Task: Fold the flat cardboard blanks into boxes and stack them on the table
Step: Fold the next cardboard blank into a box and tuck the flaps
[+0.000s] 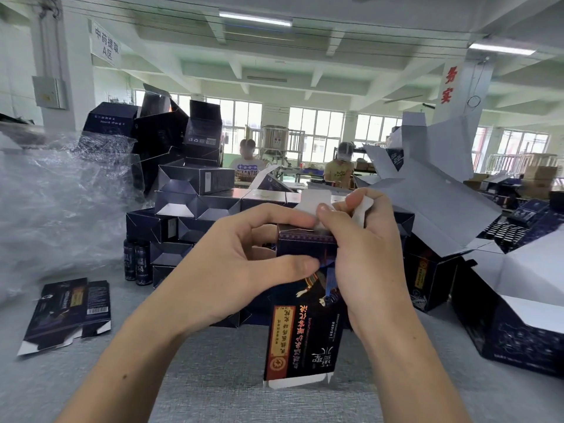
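Observation:
I hold a dark blue box [305,334] with gold and white print upright above the grey table [232,392]. My left hand [244,254] grips its upper left side, thumb on the front, fingers over the top edge. My right hand [363,248] clasps the upper right side and pinches a white top flap [363,209]. The lower end is open with white flaps showing. A flat blank [67,312] lies on the table at the left. Behind my hands stands a stack of folded boxes [195,203].
Crumpled clear plastic wrap [61,196] covers the left of the table. Two small dark bottles [137,261] stand beside the stack. Large open cartons [518,303] with raised flaps crowd the right. Two people stand at a bench far behind.

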